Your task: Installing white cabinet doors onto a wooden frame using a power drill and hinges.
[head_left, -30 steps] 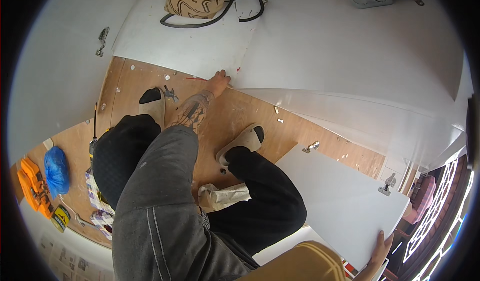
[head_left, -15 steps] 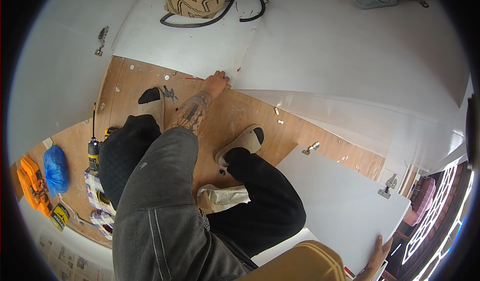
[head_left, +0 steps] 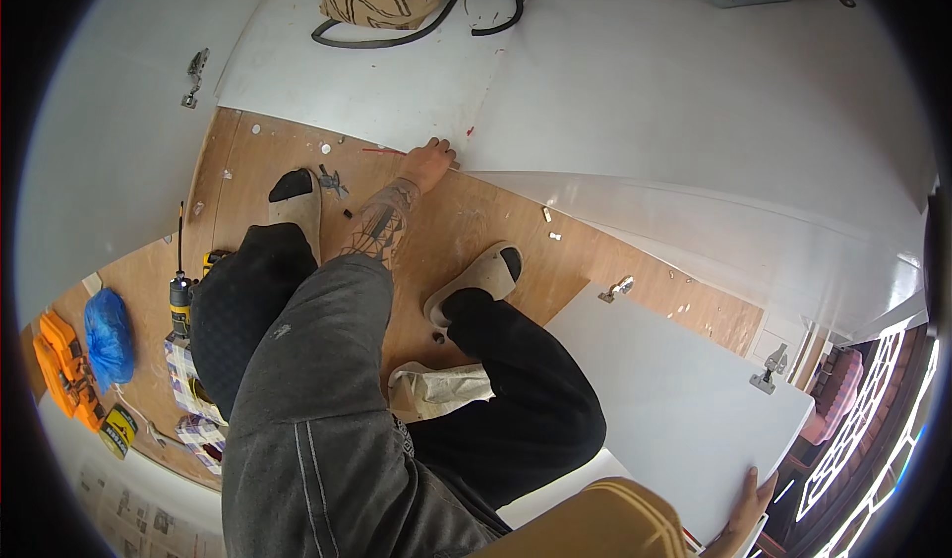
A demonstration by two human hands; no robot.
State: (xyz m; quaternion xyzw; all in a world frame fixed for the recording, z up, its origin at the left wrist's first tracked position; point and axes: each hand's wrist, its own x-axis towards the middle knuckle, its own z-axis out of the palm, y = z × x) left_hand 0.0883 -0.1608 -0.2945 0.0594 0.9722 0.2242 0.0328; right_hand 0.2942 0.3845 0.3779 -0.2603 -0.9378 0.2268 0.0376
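Observation:
My left hand [head_left: 428, 164], at the end of a tattooed forearm in a dark grey sleeve, is at the front edge of the white cabinet floor [head_left: 337, 87]. Its fingers are bent and pressed together; what they grip, if anything, is hidden. A thin red stick [head_left: 382, 150] lies right beside this hand. At the lower right, my right hand [head_left: 751, 506] holds the edge of a white door panel [head_left: 664, 379]. Two metal hinges, one at the far corner [head_left: 616, 289] and one nearer me [head_left: 769, 370], are fixed to that panel.
Inside the cabinet are a brown paper bag [head_left: 382, 0] and a black hose [head_left: 436, 32]. A power tool with a long bit [head_left: 180, 305], a blue plastic bag [head_left: 107, 340] and an orange case [head_left: 65, 365] stand left. My sandalled feet are on the wood-look floor [head_left: 397, 290], among small scraps.
The view has shifted slightly, so the cabinet and floor appear a little further up and left. Both hands keep their places on the cabinet edge and the panel.

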